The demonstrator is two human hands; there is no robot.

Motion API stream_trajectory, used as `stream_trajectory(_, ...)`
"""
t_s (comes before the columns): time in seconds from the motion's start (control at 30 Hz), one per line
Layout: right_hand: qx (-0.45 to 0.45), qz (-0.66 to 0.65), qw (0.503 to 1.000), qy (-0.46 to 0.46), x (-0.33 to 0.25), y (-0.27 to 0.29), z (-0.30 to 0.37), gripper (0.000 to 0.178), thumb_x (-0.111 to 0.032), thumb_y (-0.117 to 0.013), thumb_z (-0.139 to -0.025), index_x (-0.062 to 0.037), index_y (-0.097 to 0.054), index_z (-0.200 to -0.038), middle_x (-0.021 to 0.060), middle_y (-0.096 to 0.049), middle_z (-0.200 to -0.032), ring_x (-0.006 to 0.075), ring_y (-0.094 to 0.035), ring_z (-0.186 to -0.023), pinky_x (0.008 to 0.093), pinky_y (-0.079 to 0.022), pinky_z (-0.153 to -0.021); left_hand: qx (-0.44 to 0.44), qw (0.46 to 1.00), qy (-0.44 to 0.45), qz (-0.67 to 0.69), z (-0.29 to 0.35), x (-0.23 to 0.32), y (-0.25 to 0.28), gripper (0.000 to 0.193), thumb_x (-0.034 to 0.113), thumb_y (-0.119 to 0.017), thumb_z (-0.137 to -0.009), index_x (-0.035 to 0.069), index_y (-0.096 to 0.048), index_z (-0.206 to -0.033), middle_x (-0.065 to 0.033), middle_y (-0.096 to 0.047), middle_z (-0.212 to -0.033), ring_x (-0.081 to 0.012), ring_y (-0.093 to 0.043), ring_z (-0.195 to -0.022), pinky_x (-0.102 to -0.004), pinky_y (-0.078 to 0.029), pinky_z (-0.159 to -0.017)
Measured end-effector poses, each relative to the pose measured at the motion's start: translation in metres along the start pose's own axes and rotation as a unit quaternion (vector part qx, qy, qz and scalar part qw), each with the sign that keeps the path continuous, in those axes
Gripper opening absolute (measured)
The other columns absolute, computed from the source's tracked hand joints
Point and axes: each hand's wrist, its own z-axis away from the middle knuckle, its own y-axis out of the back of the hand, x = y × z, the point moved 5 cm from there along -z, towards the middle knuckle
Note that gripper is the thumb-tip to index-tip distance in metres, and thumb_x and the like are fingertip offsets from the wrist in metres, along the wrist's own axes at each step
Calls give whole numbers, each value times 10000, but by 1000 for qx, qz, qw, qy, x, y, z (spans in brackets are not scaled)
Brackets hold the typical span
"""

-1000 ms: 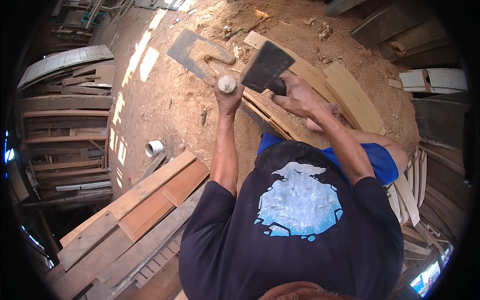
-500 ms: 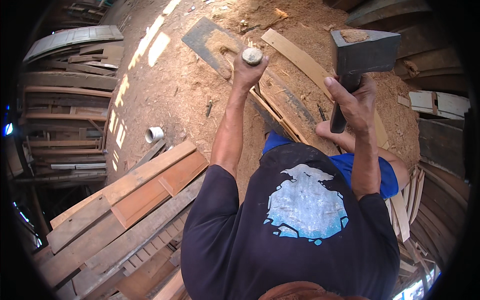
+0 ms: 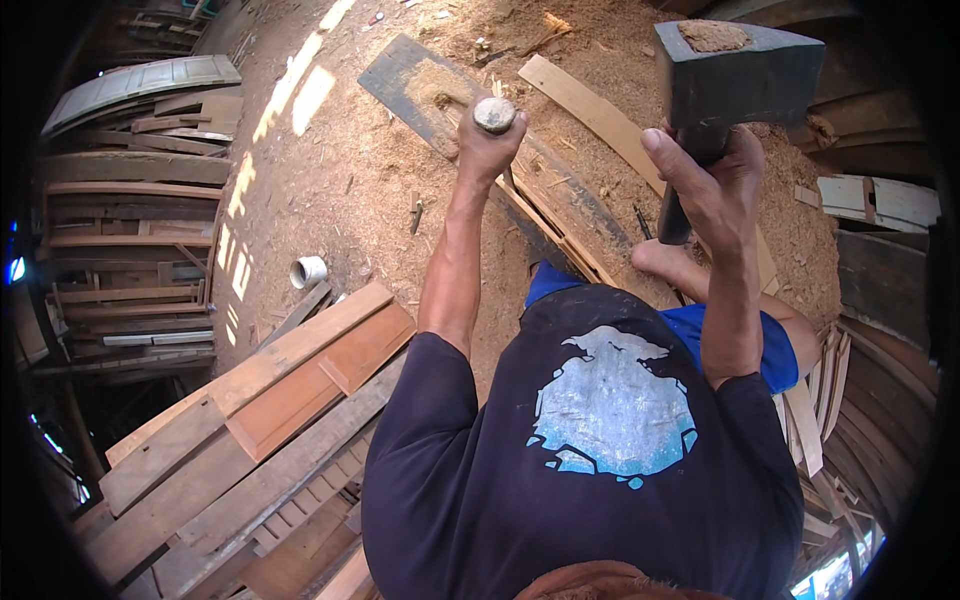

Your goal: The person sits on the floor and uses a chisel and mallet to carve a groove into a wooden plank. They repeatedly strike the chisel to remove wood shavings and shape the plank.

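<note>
My left hand [image 3: 488, 145] is closed around the upright handle of a chisel [image 3: 494, 115], whose round, worn butt points up at me. Below the fist a bit of its dark shaft shows over a wooden workpiece [image 3: 550, 228] with a long slot in it; the tip cannot be made out. Raised on the right, my right hand [image 3: 715, 185] grips the dark handle of a hatchet [image 3: 745, 85], its heavy black wedge-shaped head up and apart from the chisel. Under the workpiece lies a long dark board [image 3: 385, 80] strewn with shavings.
Sawdust covers the ground. A pale curved plank [image 3: 590, 110] lies beyond the workpiece. Stacked boards [image 3: 290, 400] stand at my lower left, near a white pipe piece [image 3: 308, 271]. Timber racks [image 3: 140, 215] line the left. My bare foot [image 3: 655, 256] is beside the dark board.
My right hand has lifted the hatchet slightly up, nearer to the camera. My left hand, with the chisel, has shifted a little to the left.
</note>
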Motion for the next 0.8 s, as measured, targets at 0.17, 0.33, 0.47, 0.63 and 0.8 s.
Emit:
stream_trajectory(0.17,-34,9,999,36,-15,-9,-8,173,-118,-800,-875,7,-700,-939,0,-658,-786,61,-583,-685,236,-463,-608,29,999,-12,39,6,-15,4,245,76,-796,-853,40,-608,-1006,-24,-696,-879,-93,-664,-794,-246,-546,-718)
stream_trajectory(0.33,-52,-9,997,57,-20,-18,-10,158,-109,-799,-876,-1,-697,-930,-11,-650,-776,58,-582,-685,235,-459,-604,17,999,-3,28,5,-12,4,243,91,-803,-852,46,-609,-992,-13,-683,-876,-93,-656,-794,-259,-545,-724)
stream_trajectory(0.47,-43,-2,997,60,-17,-20,-12,170,-111,-793,-884,-1,-687,-957,-19,-637,-775,51,-566,-678,231,-451,-598,2,1000,-10,8,1,-10,1,232,110,-812,-847,52,-614,-954,-7,-671,-861,-90,-647,-787,-271,-543,-714)
stream_trajectory(0.63,-62,-20,997,44,-10,-29,-17,194,-127,-786,-897,-1,-677,-996,-27,-629,-781,47,-547,-672,235,-445,-593,-13,1000,-10,-10,2,-14,-2,228,115,-805,-828,47,-630,-956,-31,-687,-849,-105,-661,-785,-276,-552,-726)
stream_trajectory(0.8,-67,62,992,85,14,-49,-26,148,-122,-777,-907,-16,-690,-964,-22,-635,-768,44,-532,-676,249,-438,-581,-22,998,-47,-24,2,-6,-12,231,114,-794,-802,33,-635,-949,-68,-710,-817,-127,-687,-771,-292,-567,-726)
